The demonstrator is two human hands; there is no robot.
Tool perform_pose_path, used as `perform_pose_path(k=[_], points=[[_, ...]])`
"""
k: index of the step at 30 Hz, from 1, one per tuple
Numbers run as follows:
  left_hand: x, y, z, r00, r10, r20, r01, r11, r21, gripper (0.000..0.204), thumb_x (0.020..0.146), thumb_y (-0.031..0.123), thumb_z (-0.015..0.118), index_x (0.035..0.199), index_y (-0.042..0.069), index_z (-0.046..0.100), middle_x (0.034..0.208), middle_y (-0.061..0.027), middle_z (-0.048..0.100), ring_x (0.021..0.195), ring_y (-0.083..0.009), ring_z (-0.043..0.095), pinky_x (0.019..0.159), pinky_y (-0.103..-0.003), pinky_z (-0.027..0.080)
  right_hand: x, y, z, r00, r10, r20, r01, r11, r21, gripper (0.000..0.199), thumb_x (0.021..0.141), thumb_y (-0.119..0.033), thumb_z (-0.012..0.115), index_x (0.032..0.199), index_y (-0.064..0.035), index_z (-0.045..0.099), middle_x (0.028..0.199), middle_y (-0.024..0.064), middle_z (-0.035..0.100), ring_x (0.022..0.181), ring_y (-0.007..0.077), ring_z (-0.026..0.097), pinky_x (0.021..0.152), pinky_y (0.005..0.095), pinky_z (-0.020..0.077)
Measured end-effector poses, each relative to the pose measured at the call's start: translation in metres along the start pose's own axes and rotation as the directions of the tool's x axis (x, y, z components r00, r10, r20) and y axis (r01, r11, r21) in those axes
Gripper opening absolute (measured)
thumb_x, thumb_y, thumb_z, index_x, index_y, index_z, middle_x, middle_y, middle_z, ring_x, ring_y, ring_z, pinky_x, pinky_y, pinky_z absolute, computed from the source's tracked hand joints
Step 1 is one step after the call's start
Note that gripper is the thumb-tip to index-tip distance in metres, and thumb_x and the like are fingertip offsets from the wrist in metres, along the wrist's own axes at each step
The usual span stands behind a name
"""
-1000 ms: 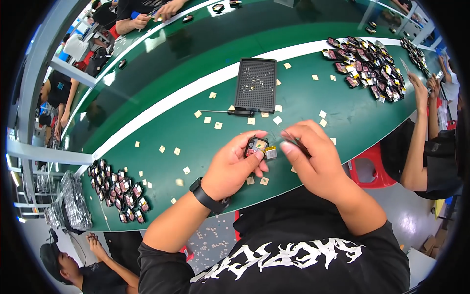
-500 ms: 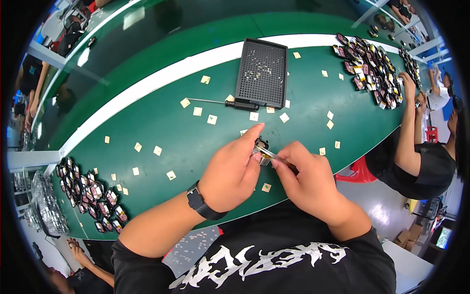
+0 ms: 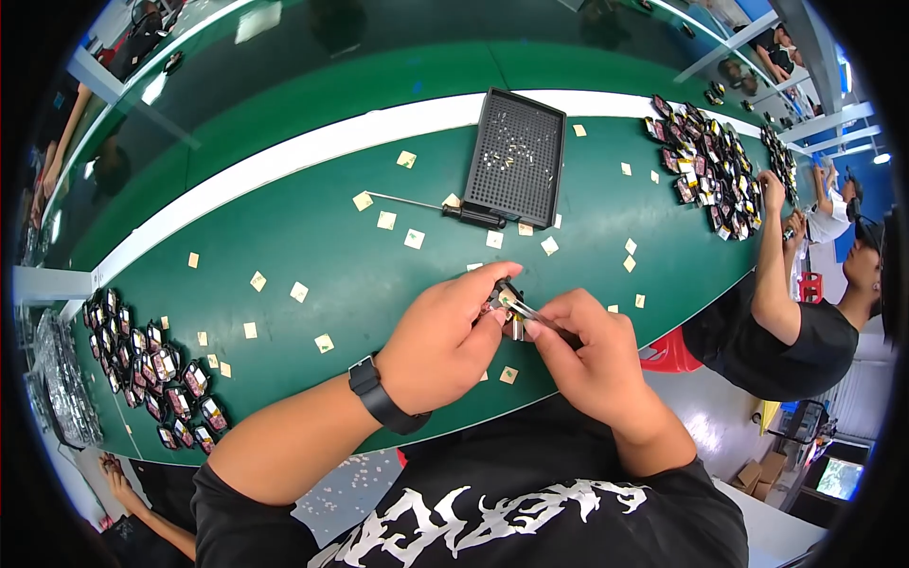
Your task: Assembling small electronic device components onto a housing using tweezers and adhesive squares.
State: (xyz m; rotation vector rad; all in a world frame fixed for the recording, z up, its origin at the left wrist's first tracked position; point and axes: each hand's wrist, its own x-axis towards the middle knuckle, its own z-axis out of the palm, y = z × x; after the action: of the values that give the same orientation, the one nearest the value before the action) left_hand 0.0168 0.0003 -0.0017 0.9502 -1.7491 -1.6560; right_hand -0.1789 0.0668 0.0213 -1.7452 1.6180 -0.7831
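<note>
My left hand (image 3: 431, 346), with a black watch on its wrist, is closed around a small black device (image 3: 506, 292) above the table's near side. Most of the device is hidden by my thumb and fingers. In a pinch, my right hand (image 3: 597, 355) grips metal tweezers (image 3: 535, 315), whose tips reach the device. A small pale square with a green mark (image 3: 509, 300) shows at the tips, against the device; whether the tweezers still grip it, I cannot tell. A silvery strip (image 3: 518, 328) hangs below the device.
A black perforated tray (image 3: 494, 192) with tiny pale bits stands beyond my hands, a screwdriver (image 3: 475, 218) by its near edge. Pale paper squares dot the green table (image 3: 369, 293). Device heaps lie left (image 3: 156, 374) and right (image 3: 705, 166). A co-worker (image 3: 805, 331) sits at right.
The pale square with the green mark now shows at the tweezer tips on the device; before, it was not visible there. The whole view has shifted slightly, and both hands keep their grips.
</note>
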Motion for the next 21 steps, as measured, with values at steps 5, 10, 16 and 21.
perform_pose_path(k=[5,10,16,21], points=[[0.001,0.002,-0.003,0.993,-0.094,0.067,0.101,0.988,-0.116,0.046,0.096,0.0,0.053,0.143,0.0,0.052,0.081,-0.002,0.059,0.07,-0.0081,0.055,0.063,-0.027,0.046,-0.005,0.01,0.002,0.964,0.259,0.055,-0.236,0.748,0.62,0.019,0.092,0.0,0.073,0.104,-0.0002,0.059,0.076,0.0,0.065,0.061,0.0004,0.052,0.053,0.0202,0.0385],[0.003,0.0,-0.007,0.971,-0.182,0.155,0.223,0.925,-0.308,0.051,0.098,0.0,0.047,0.149,0.0,0.044,0.081,-0.0016,0.058,0.066,-0.0062,0.05,0.059,-0.022,0.041,-0.002,0.011,0.008,0.968,0.25,0.011,-0.203,0.759,0.619,0.031,0.087,-0.002,0.079,0.112,0.0013,0.06,0.083,0.0003,0.066,0.059,-0.0009,0.046,0.051,0.0183,0.0361],[0.003,0.002,-0.01,0.964,-0.213,0.159,0.254,0.914,-0.316,0.049,0.102,0.004,0.044,0.151,-0.002,0.041,0.079,-0.0027,0.059,0.063,-0.0054,0.048,0.056,-0.021,0.04,-0.002,0.003,0.011,0.96,0.279,0.003,-0.251,0.861,0.443,0.034,0.083,-0.005,0.083,0.112,-0.0001,0.066,0.088,0.0004,0.067,0.057,-0.0009,0.045,0.051,0.0183,0.0366],[0.003,-0.002,-0.011,0.968,-0.187,0.165,0.233,0.918,-0.321,0.048,0.104,0.004,0.045,0.151,-0.003,0.041,0.083,-0.0033,0.061,0.064,-0.0054,0.05,0.056,-0.021,0.041,0.005,-0.003,0.002,0.993,-0.025,-0.112,0.031,0.998,0.051,0.018,0.084,-0.006,0.081,0.101,-0.0026,0.072,0.083,0.0066,0.07,0.059,0.0087,0.057,0.054,0.0231,0.0439]])
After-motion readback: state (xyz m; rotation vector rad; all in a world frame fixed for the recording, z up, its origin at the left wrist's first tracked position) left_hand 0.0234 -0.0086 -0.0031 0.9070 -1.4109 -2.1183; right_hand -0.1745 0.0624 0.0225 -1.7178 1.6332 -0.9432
